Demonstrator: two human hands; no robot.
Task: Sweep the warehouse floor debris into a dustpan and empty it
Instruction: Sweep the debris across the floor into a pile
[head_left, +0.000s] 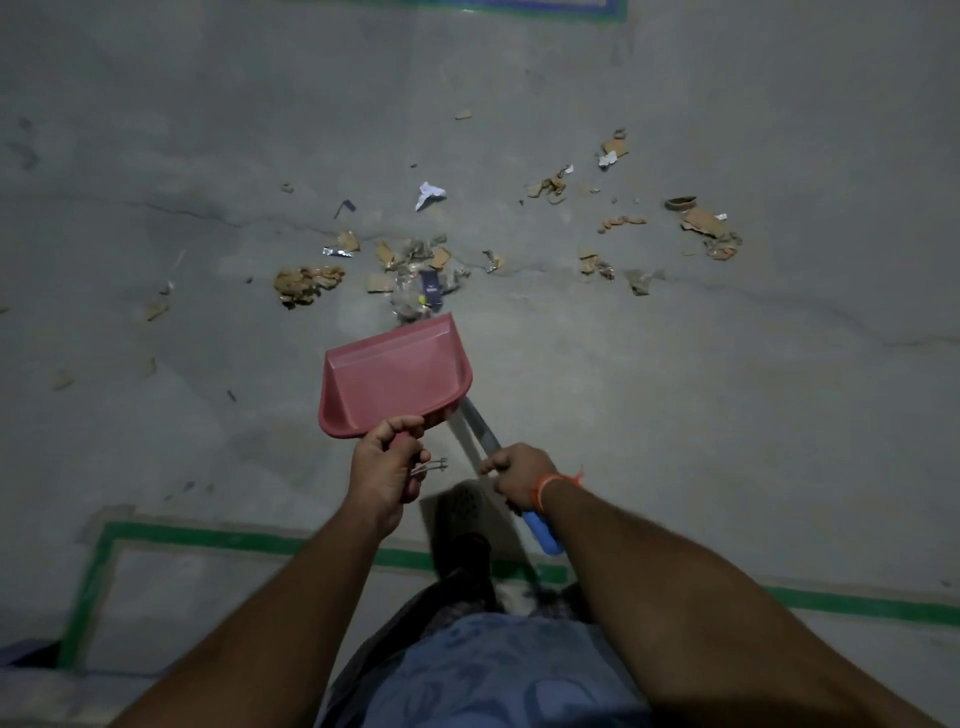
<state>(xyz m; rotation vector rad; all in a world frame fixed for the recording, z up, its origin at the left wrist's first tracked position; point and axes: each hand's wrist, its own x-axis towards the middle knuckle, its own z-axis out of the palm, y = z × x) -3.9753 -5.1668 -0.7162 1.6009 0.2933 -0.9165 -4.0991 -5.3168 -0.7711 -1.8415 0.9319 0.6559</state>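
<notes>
My left hand (387, 467) grips the handle of a pink dustpan (395, 371), held above the floor with its open lip pointing away from me toward the debris. My right hand (522, 475) is closed around a broom handle (480, 428), grey with a blue end grip (543, 535); its brush end is hidden behind the dustpan. Debris (415, 270) lies scattered across the grey concrete floor beyond the pan: cardboard scraps, wrappers, a crumpled white paper (429, 193), and brown crumbs (306, 286). More scraps (706, 228) lie to the right.
Green tape lines (218, 538) mark the floor near my feet, and another green and blue marking (519, 6) runs along the top edge. A crack (779, 306) crosses the concrete. My foot in a dark sandal (465, 509) shows between my arms.
</notes>
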